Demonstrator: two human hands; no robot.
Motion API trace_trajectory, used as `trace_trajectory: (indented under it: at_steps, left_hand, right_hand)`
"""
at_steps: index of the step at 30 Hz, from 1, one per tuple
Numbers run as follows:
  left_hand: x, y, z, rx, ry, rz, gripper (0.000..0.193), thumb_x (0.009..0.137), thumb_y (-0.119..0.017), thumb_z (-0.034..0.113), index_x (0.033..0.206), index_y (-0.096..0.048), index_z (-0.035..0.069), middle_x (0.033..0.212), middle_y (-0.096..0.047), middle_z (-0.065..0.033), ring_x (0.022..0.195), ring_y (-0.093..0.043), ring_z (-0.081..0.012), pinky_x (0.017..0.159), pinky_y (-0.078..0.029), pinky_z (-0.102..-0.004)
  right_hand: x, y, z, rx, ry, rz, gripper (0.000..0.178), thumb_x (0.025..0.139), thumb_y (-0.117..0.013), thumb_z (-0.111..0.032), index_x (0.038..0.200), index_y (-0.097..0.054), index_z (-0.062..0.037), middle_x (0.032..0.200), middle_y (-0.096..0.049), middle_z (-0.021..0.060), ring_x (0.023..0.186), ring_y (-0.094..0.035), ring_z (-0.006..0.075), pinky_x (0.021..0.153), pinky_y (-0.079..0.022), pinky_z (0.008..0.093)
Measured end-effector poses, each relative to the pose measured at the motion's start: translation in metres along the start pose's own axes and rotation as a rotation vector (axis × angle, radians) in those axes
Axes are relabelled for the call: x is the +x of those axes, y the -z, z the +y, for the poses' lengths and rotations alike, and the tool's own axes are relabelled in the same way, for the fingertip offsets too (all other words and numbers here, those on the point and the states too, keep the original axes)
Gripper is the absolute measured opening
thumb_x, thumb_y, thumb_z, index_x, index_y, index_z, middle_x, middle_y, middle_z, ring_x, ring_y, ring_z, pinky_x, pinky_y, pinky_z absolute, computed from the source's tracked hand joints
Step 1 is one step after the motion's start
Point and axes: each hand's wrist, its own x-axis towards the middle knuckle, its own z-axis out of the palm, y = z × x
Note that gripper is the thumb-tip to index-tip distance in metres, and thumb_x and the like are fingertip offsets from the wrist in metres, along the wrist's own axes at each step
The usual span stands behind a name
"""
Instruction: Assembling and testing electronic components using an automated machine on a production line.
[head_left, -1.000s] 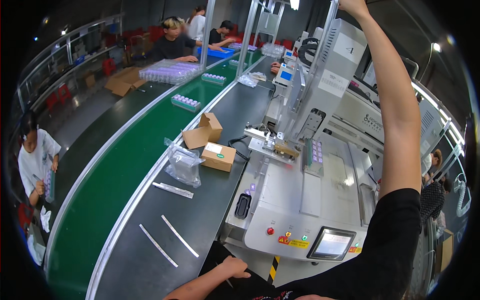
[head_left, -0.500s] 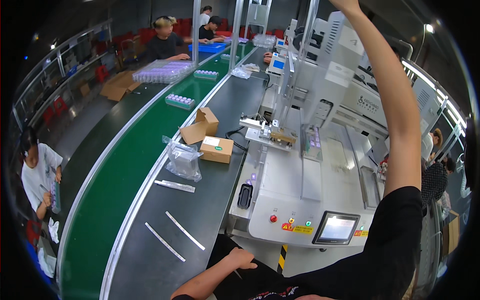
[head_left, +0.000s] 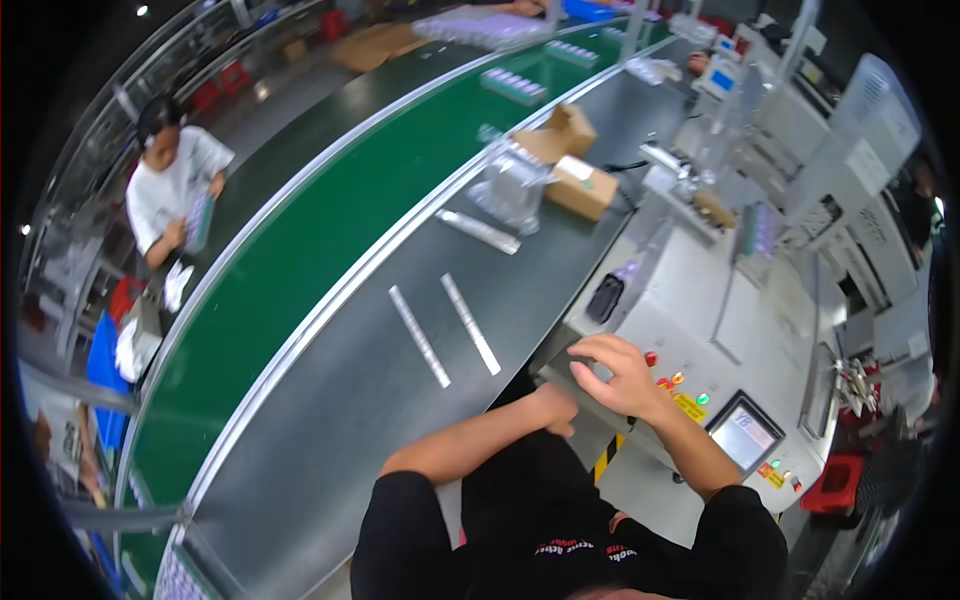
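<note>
My left hand point(head_left: 552, 408) is over my lap beside the bench edge, its fingers curled downward and closed. What they hold, if anything, is hidden. Just right of it, my right hand point(head_left: 618, 374) hovers by the machine's front corner, thumb and curved fingers apart, with nothing seen between them. Two thin pale strips, the left strip point(head_left: 420, 336) and the right strip point(head_left: 470, 323), lie apart on the dark bench point(head_left: 330, 450). Beyond them rests a flat bundle of strips point(head_left: 478, 231). The white machine point(head_left: 690, 290) has lit buttons and a touchscreen point(head_left: 746, 436).
A clear plastic bag point(head_left: 510, 187) and an open cardboard box point(head_left: 582, 188) sit farther along the bench. Left of it runs a green conveyor point(head_left: 300, 215) carrying a tray of purple-topped pieces point(head_left: 513, 86). Across it, a person point(head_left: 178, 180) handles a similar tray. A black holder point(head_left: 605, 298) stands at the machine's corner.
My right arm has come down from high beside the machine to near my left hand. The view has turned left and downward. The strips still lie on the bench.
</note>
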Motion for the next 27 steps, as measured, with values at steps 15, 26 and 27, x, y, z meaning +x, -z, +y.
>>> trace_trajectory:
  at_steps: [15,26,27]
  left_hand:
    - [-0.004,-0.048,0.033,0.147,0.338,0.262,0.053,0.083,-0.059,0.037,0.127,-0.049,0.01,0.13,-0.049,-0.0101,0.124,-0.039,-0.0245,0.103,-0.029,-0.0402]
    - [-0.024,-0.071,-0.021,0.071,-0.36,0.453,0.047,0.082,-0.063,0.029,0.123,-0.052,0.009,0.124,-0.052,-0.0093,0.116,-0.045,-0.023,0.099,-0.033,-0.0386]
    - [-0.022,-0.065,-0.018,0.033,-0.382,0.454,0.046,0.082,-0.064,0.028,0.122,-0.052,0.009,0.124,-0.052,-0.0093,0.116,-0.046,-0.0228,0.098,-0.033,-0.0385]
  right_hand:
    - [0.012,-0.119,-0.001,-0.219,0.102,0.085,0.025,0.072,-0.067,-0.019,0.088,-0.064,-0.0002,0.097,-0.061,0.0153,0.088,-0.058,0.0338,0.079,-0.047,0.0428]
    - [-0.031,-0.149,0.016,0.331,-0.278,0.259,0.013,0.083,-0.058,-0.01,0.092,-0.053,-0.002,0.079,-0.059,0.0125,0.069,-0.06,0.0274,0.061,-0.047,0.0385]
    - [-0.032,-0.146,0.017,0.473,-0.337,0.193,0.013,0.082,-0.059,-0.008,0.091,-0.053,-0.0011,0.075,-0.061,0.0113,0.066,-0.06,0.0237,0.058,-0.046,0.0362]
